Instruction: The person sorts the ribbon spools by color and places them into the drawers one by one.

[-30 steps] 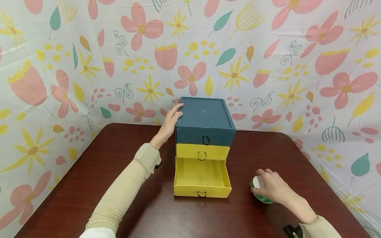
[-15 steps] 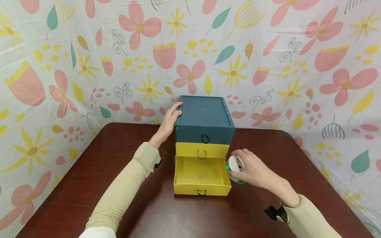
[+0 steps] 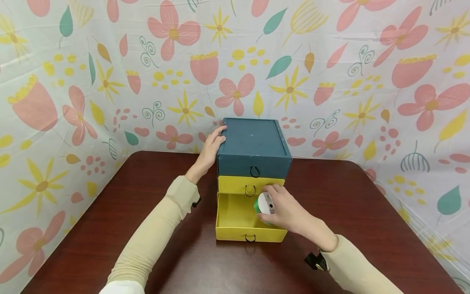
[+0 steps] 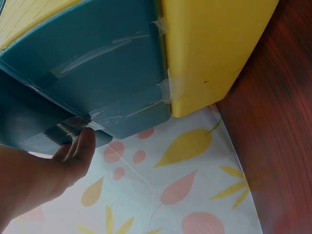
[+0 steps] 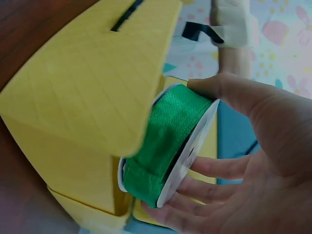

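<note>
My right hand grips a spool of green ribbon with white end discs, thumb on one side and fingers on the other. In the head view the spool overlaps the pulled-out yellow bottom drawer. That drawer belongs to a stacked drawer unit, with a yellow middle drawer and a dark blue top drawer above it, each with a black loop on its front. My left hand rests against the left side of the blue top box, fingers at its upper edge; in the left wrist view its fingers touch the blue side.
The drawer unit stands on a dark reddish-brown table toward its back edge. A white curtain printed with flowers and leaves hangs behind and along both sides. Clear tape runs over the unit's side.
My right hand has carried the ribbon spool from the table at the right, up and leftward, to the bottom drawer. My left hand has stayed on the blue box.
</note>
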{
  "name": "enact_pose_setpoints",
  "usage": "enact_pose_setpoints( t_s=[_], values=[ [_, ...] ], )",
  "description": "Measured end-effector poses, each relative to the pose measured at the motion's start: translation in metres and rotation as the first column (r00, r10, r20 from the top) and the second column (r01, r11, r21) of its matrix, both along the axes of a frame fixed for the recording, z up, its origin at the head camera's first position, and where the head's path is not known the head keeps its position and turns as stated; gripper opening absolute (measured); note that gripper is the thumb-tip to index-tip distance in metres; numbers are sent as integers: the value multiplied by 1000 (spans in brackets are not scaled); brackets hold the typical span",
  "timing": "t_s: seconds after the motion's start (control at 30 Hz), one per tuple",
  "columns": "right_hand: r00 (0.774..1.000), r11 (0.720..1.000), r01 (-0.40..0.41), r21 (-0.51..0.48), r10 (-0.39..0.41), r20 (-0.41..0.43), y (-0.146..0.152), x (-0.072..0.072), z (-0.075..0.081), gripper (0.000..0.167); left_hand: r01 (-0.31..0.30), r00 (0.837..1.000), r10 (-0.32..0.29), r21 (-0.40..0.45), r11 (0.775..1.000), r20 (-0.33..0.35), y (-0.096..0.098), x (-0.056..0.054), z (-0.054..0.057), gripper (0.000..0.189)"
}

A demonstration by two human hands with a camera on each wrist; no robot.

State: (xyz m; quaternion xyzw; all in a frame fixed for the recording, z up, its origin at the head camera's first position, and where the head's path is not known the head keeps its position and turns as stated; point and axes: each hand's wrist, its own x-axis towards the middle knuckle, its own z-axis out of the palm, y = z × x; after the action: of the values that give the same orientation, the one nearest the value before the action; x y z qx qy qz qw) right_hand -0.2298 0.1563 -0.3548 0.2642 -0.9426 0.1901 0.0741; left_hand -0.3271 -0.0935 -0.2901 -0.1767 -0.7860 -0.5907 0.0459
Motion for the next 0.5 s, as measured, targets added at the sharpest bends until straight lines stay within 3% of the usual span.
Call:
enact_pose_setpoints(
  t_s=[0.5],
  values=[
    [998, 1000, -1, 28, 0, 61, -20, -6, -19, 57, 8, 1000, -8, 11, 1000, -17, 0, 1, -1, 50]
  ],
)
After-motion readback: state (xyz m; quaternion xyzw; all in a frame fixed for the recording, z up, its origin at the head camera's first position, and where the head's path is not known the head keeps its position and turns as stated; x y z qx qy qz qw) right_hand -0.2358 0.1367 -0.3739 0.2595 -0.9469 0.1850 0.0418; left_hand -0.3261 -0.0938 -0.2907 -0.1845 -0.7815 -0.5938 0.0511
